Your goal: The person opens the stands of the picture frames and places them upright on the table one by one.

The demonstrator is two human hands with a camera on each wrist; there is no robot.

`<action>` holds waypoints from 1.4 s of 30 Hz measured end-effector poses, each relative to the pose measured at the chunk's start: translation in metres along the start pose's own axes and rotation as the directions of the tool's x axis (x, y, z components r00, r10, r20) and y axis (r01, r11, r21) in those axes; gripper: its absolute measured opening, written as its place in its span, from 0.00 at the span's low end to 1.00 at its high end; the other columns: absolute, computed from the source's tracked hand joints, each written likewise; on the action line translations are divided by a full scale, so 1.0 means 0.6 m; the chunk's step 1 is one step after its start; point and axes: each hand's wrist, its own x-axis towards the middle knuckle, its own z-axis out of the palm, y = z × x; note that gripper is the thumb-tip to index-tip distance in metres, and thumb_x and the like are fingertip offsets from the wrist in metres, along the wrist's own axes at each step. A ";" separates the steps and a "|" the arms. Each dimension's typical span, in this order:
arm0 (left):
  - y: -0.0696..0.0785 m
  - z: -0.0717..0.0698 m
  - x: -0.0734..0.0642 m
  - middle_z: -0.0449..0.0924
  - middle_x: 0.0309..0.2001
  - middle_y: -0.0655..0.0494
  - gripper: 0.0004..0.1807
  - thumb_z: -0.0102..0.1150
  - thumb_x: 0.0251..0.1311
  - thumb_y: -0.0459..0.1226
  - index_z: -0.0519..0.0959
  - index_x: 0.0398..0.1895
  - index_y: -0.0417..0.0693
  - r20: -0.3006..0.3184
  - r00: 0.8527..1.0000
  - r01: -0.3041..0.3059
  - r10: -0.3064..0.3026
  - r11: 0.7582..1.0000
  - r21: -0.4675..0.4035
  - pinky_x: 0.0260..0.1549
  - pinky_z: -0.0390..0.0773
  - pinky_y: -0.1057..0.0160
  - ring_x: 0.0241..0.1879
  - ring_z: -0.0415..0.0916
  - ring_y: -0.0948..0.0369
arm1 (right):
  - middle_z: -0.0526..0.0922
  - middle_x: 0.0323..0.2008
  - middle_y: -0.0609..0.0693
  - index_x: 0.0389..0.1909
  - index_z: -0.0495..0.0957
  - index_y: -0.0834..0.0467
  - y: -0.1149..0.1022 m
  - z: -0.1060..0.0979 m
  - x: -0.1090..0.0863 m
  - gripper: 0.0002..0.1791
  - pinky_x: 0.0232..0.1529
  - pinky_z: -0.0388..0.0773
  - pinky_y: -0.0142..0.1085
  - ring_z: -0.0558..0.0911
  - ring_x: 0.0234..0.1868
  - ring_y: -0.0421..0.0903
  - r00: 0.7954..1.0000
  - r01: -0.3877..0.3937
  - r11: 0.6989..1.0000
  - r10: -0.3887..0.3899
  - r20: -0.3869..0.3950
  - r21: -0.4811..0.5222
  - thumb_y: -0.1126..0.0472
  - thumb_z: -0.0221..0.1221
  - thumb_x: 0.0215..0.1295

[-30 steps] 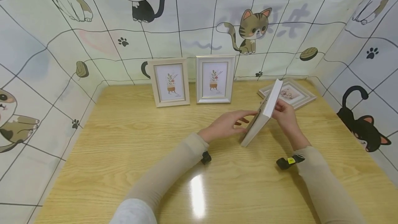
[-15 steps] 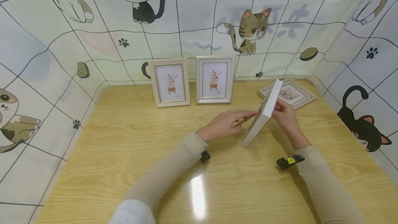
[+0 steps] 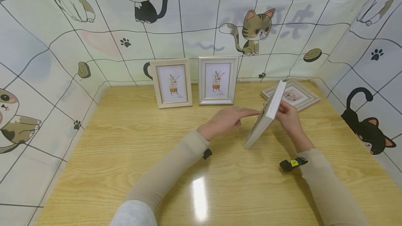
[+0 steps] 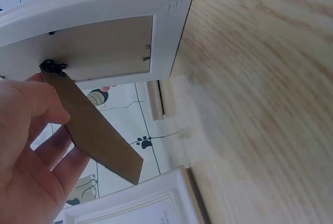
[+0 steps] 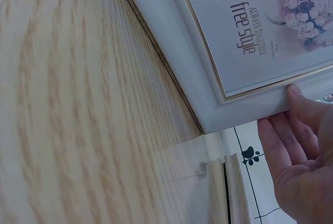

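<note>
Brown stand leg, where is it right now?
In the left wrist view, the brown stand leg is left of centre, held by the left hand at the back of the white frame.

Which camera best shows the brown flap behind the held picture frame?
The left wrist view: there the brown flap plainly angles out from the white frame, pinched by the left hand. I can't make it out in the head view; the right wrist view shows the frame's front, not the flap.
</note>
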 end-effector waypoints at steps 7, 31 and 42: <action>0.003 -0.010 0.001 0.70 0.71 0.64 0.43 0.51 0.60 0.20 0.61 0.76 0.65 0.028 0.999 0.017 -0.018 0.999 0.042 0.37 0.78 0.70 0.61 0.76 0.61 | 0.87 0.32 0.28 0.35 0.82 0.37 0.000 0.003 0.002 0.31 0.36 0.81 0.17 0.84 0.35 0.24 1.000 0.025 0.999 -0.025 0.008 0.037 0.82 0.53 0.63; -0.017 -0.010 -0.034 0.84 0.57 0.61 0.23 0.58 0.70 0.41 0.74 0.68 0.63 -0.191 0.926 0.308 -0.327 0.943 -0.123 0.41 0.84 0.66 0.44 0.85 0.63 | 0.83 0.33 0.27 0.40 0.82 0.48 -0.011 -0.014 -0.010 0.10 0.40 0.81 0.17 0.82 0.39 0.23 1.000 0.008 0.969 -0.012 -0.017 -0.248 0.68 0.63 0.65; -0.030 0.022 -0.041 0.80 0.62 0.48 0.22 0.58 0.68 0.32 0.74 0.65 0.42 -0.190 0.928 0.127 -0.320 0.753 -0.646 0.59 0.79 0.70 0.61 0.79 0.55 | 0.84 0.29 0.30 0.34 0.83 0.50 -0.045 -0.020 -0.013 0.11 0.33 0.81 0.18 0.83 0.35 0.23 0.982 -0.090 0.985 0.063 -0.179 -0.149 0.71 0.65 0.60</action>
